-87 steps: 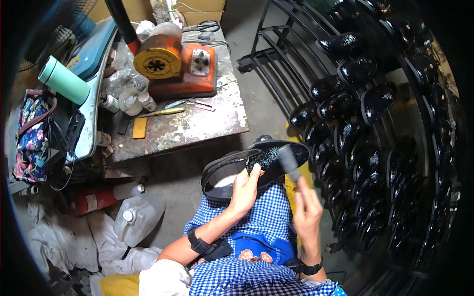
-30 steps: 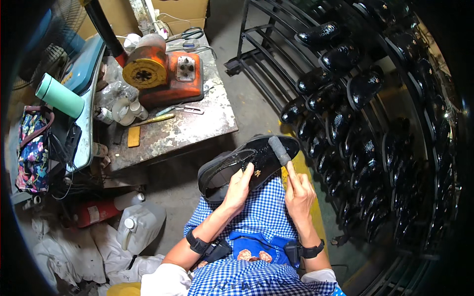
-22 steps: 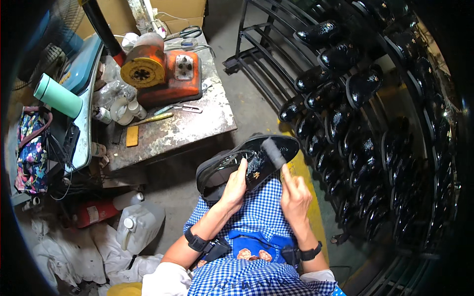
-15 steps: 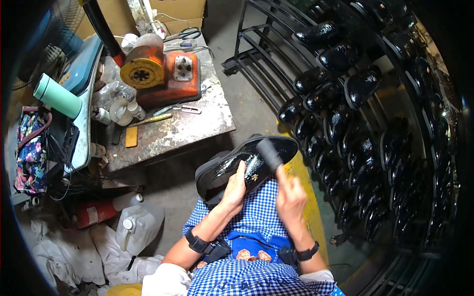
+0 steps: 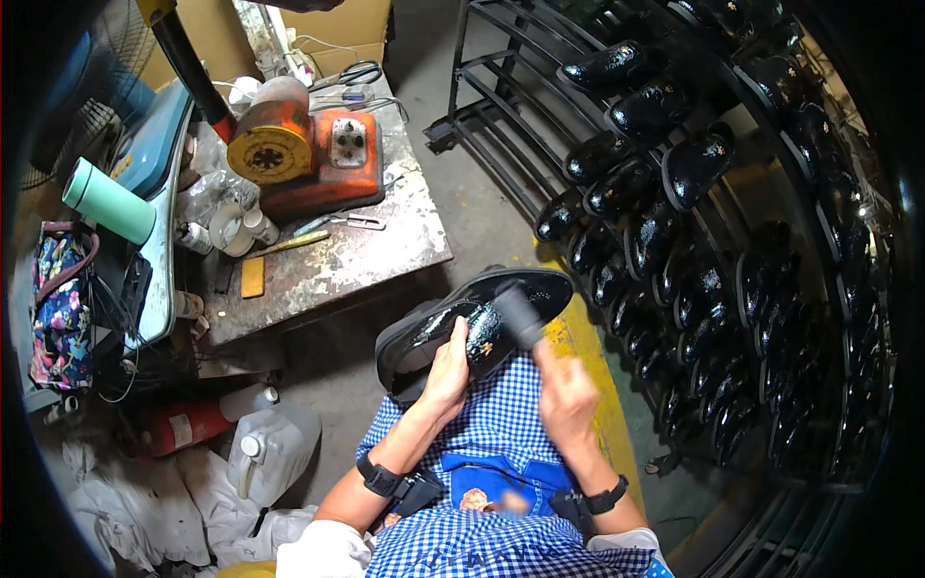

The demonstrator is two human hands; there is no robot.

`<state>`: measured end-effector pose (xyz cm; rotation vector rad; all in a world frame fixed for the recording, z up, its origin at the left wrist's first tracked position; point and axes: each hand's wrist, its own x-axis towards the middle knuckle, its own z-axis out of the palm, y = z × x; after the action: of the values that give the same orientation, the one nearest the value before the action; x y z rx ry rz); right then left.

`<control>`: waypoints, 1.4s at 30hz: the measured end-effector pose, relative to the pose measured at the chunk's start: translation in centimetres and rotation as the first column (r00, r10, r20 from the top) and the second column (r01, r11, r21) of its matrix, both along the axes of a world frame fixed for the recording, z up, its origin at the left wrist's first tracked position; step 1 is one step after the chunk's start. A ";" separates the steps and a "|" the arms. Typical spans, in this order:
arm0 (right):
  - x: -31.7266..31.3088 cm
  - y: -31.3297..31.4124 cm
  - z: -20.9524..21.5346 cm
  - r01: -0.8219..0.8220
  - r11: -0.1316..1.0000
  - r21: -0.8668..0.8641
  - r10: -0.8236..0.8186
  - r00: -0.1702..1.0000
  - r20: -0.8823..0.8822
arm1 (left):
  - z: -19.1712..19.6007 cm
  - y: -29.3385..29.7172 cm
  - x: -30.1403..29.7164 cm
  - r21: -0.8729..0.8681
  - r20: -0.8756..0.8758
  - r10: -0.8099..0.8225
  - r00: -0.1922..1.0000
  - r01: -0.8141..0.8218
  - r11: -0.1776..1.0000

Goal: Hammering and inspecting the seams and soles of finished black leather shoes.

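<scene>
Above my lap, my left hand [image 5: 445, 380] grips a glossy black shoe [image 5: 488, 332] with a small gold ornament, its opening toward the left. A second glossy black shoe [image 5: 551, 289] appears to lie against its far side, toe to the right; how the two touch is partly hidden. My right hand [image 5: 567, 393] is closed around a dark grey block-shaped tool [image 5: 518, 316], which overlaps the shoes. Motion smears this tool, so its exact kind does not show.
At the left, a worn worktable [image 5: 332, 265] carries an orange machine [image 5: 332, 159], small containers and hand tools. Black racks [image 5: 501, 120] at the right hold many glossy black shoes [image 5: 699, 169]. A translucent jug [image 5: 275, 448] and white cloth [image 5: 125, 501] lie at lower left.
The tool in my right hand has shifted slightly left and toward me over the shoes. My left hand keeps its grip; the whole view has shifted a little.
</scene>
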<state>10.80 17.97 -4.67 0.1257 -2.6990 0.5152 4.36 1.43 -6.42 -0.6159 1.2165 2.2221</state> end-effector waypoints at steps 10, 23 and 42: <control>-0.2 -0.2 0.5 0.000 0.995 -0.102 0.003 1.000 0.023 | 0.8 0.0 -0.2 -0.045 0.024 -0.044 0.999 0.045 0.998; 0.8 -2.1 0.3 -0.143 0.985 -0.098 0.141 0.989 -0.035 | 0.5 0.2 0.1 0.041 0.032 0.028 0.999 -0.029 0.999; -0.3 8.1 2.5 0.341 0.371 -0.864 -0.358 0.911 0.206 | 5.5 -3.3 -1.2 0.117 -0.084 0.062 0.995 -0.052 0.992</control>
<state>10.53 26.12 -2.15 -0.7303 -1.9509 1.6794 3.14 -1.88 -0.93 -0.5189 1.1160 2.3703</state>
